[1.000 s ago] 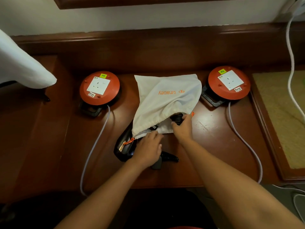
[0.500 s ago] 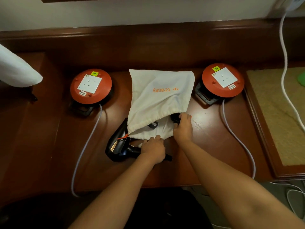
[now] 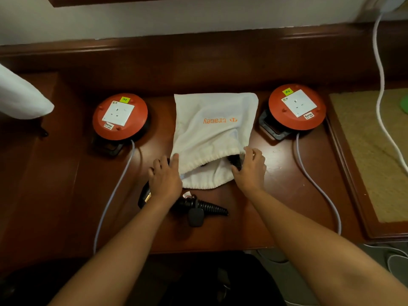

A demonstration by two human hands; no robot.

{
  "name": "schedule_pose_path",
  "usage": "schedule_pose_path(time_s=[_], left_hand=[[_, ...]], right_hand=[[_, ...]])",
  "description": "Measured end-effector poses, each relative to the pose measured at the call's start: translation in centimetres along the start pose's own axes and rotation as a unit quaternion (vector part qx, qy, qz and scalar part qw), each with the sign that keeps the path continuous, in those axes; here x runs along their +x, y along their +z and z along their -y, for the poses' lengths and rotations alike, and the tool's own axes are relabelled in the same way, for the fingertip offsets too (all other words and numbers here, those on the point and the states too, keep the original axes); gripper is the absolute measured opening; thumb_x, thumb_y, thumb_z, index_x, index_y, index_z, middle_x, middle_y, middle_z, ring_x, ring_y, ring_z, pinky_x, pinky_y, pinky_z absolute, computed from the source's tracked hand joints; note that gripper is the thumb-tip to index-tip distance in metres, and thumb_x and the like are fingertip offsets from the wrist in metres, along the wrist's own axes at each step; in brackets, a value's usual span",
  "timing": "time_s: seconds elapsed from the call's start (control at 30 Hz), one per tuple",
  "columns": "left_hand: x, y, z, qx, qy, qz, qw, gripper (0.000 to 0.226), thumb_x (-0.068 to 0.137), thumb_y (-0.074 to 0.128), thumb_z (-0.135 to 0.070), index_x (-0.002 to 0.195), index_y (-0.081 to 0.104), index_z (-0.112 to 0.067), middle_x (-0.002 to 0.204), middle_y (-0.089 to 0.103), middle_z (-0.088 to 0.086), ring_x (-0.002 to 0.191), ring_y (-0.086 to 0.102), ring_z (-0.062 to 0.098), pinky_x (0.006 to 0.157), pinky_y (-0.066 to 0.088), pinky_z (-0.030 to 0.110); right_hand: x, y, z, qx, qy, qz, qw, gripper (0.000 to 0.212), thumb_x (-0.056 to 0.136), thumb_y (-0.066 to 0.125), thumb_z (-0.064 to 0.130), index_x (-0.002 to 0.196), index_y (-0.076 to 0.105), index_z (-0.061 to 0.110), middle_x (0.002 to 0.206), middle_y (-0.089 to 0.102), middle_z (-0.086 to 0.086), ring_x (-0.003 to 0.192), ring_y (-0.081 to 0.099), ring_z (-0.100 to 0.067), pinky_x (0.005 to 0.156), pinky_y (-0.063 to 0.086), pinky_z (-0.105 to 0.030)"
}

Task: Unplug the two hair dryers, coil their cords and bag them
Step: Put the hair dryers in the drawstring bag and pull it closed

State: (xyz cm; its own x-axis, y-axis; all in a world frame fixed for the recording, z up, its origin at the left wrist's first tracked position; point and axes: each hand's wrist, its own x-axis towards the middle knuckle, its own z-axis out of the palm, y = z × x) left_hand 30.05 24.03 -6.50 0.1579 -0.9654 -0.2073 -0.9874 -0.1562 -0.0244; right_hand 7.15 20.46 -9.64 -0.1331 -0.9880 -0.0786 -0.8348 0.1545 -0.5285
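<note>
1. Lying on the desk, the white bag gapes toward the person, something black inside.
2. Right hand grips its rim; left hand rests spread at its corner.
3. A black dryer lies just below, outside the bag.

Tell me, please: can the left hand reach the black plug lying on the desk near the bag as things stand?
Probably yes. The black plug lies bare on the desk, just below and right of the left hand, with nothing on top of it. The hand now rests at the bag opening, so it must let go first.
</note>
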Motion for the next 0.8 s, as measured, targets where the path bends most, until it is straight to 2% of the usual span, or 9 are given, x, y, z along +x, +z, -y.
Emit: schedule_pose_path(time_s=[0.07, 0.17, 0.23, 0.33, 0.43, 0.5, 0.6, 0.7, 0.8], left_hand=[[0.6, -0.3, 0.7, -0.004, 0.004, -0.008, 1.0, 0.059, 0.087, 0.06, -0.02, 0.141, 0.038, -0.019, 0.13, 0.048, 0.012, 0.117, 0.042, 0.031, 0.091, 0.035, 0.039], [1.1, -0.6, 1.6, -0.109, -0.009, -0.02, 0.994, 0.047, 0.089, 0.05, -0.005, 0.135, 0.05, -0.012, 0.121, 0.055, 0.014, 0.109, 0.049, 0.032, 0.083, 0.038, 0.037], [1.1, -0.8, 2.3, -0.177, -0.022, -0.024, 0.984, 0.044, 0.089, 0.048, 0.0, 0.132, 0.053, -0.007, 0.12, 0.055, 0.016, 0.106, 0.052, 0.034, 0.077, 0.04, 0.037], [0.8, -0.6, 3.3, -0.222, -0.033, -0.028, 0.974, 0.038, 0.087, 0.05, 0.004, 0.123, 0.058, -0.003, 0.115, 0.055, 0.018, 0.102, 0.055, 0.038, 0.079, 0.044, 0.039], [0.5, -0.3, 4.0, -0.239, -0.038, -0.034, 0.97, 0.034, 0.082, 0.051, 0.007, 0.113, 0.063, 0.001, 0.107, 0.057, 0.021, 0.096, 0.056, 0.04, 0.079, 0.044, 0.041], [0.5, -0.2, 4.3, -0.242, -0.029, -0.026, 0.969, 0.031, 0.082, 0.052, 0.007, 0.11, 0.064, 0.001, 0.105, 0.058, 0.021, 0.094, 0.056, 0.04, 0.078, 0.046, 0.042], [0.7, -0.2, 4.8, -0.261, -0.014, -0.01, 0.965, 0.025, 0.085, 0.059, -0.001, 0.11, 0.063, -0.002, 0.107, 0.056, 0.016, 0.092, 0.056, 0.034, 0.077, 0.047, 0.04], [0.4, -0.2, 5.6, -0.283, 0.029, -0.005, 0.959, 0.027, 0.087, 0.066, -0.014, 0.112, 0.062, -0.005, 0.105, 0.053, 0.01, 0.084, 0.053, 0.023, 0.074, 0.046, 0.035], [0.4, 0.1, 6.4, -0.29, 0.049, -0.001, 0.956, 0.029, 0.088, 0.066, -0.02, 0.115, 0.063, -0.009, 0.102, 0.052, 0.007, 0.084, 0.054, 0.023, 0.075, 0.047, 0.036]], right_hand=[[0.4, 0.2, 0.4, -0.02, -0.001, 0.026, 0.999, 0.072, 0.077, 0.074, 0.035, 0.135, 0.035, 0.019, 0.134, 0.039, -0.012, 0.119, 0.041, -0.03, 0.094, 0.04, -0.048], [1.6, 0.5, 1.4, -0.064, -0.009, 0.038, 0.997, 0.076, 0.081, 0.068, 0.042, 0.142, 0.025, 0.027, 0.132, 0.04, -0.012, 0.117, 0.043, -0.03, 0.093, 0.04, -0.048], [2.7, 0.7, 1.9, -0.08, -0.015, 0.06, 0.995, 0.073, 0.085, 0.064, 0.033, 0.144, 0.023, 0.028, 0.123, 0.044, -0.012, 0.109, 0.048, -0.031, 0.091, 0.042, -0.046], [3.8, 0.4, 2.2, -0.041, -0.011, 0.102, 0.994, 0.058, 0.084, 0.055, 0.013, 0.136, 0.031, 0.021, 0.107, 0.045, -0.013, 0.089, 0.056, -0.035, 0.077, 0.052, -0.043], [4.5, -0.1, 2.4, -0.023, -0.002, 0.106, 0.994, 0.05, 0.083, 0.053, 0.005, 0.129, 0.036, 0.014, 0.107, 0.046, -0.014, 0.086, 0.056, -0.036, 0.066, 0.047, -0.037], [4.7, -0.4, 2.5, -0.025, -0.01, 0.112, 0.993, 0.052, 0.084, 0.055, 0.004, 0.132, 0.036, 0.013, 0.109, 0.047, -0.014, 0.087, 0.055, -0.036, 0.064, 0.042, -0.034], [4.2, -1.2, 2.1, -0.005, -0.03, 0.108, 0.994, 0.052, 0.084, 0.052, 0.0, 0.132, 0.036, 0.011, 0.105, 0.046, -0.012, 0.079, 0.05, -0.03, 0.062, 0.044, -0.036], [2.6, -1.6, 0.6, 0.001, -0.055, 0.09, 0.994, 0.032, 0.088, 0.045, 0.001, 0.119, 0.045, 0.007, 0.102, 0.051, -0.013, 0.082, 0.052, -0.03, 0.066, 0.048, -0.04], [0.8, -1.5, -1.1, -0.018, -0.049, 0.096, 0.994, 0.018, 0.092, 0.043, 0.006, 0.108, 0.052, 0.008, 0.107, 0.054, -0.01, 0.083, 0.052, -0.025, 0.067, 0.042, -0.034]])
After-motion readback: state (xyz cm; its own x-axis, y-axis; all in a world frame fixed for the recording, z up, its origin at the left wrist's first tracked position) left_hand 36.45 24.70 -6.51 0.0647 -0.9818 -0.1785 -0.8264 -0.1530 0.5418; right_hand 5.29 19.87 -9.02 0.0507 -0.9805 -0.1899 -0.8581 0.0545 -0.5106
